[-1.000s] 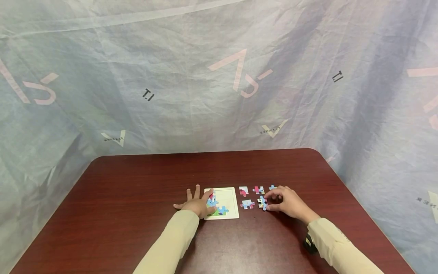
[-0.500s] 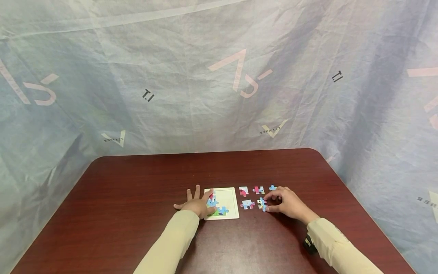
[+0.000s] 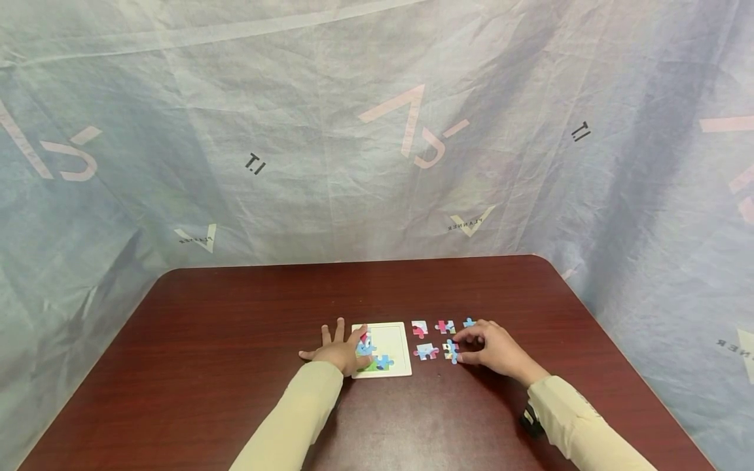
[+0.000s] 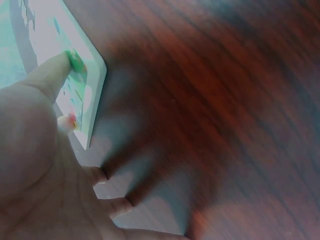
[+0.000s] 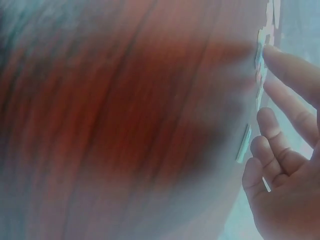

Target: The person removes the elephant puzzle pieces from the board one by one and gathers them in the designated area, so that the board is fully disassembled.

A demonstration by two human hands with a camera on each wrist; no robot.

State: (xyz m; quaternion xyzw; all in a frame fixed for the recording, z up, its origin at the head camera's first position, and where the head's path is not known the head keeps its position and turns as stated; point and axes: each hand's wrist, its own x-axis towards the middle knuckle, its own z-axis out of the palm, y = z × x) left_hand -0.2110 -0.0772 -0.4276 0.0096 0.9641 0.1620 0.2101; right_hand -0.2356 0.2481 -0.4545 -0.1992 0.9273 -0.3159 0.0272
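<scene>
A pale square puzzle tray point(image 3: 402, 350) lies on the table, with several joined pieces in its left and lower part. My left hand point(image 3: 334, 354) is spread at the tray's left side, its thumb and index finger over the tray. In the left wrist view, the thumb of that hand point(image 4: 25, 155) touches the green part of the picture. My right hand point(image 3: 497, 350) pinches a blue and yellow puzzle piece point(image 3: 450, 351) between thumb and index finger. The right wrist view shows the other fingers of this hand point(image 5: 290, 190) loosely bent.
Loose puzzle pieces lie right of the tray: a pink and white one point(image 3: 419, 328), a red one point(image 3: 445, 326), a light blue one point(image 3: 426, 352), and a blue one point(image 3: 468, 322) partly behind the right hand. A grey cloth point(image 3: 330, 163) hangs beyond the dark red table point(image 3: 235, 327).
The piece at my right fingertips has turned slightly and shifted a little toward me. The left hand and the tray have stayed in place.
</scene>
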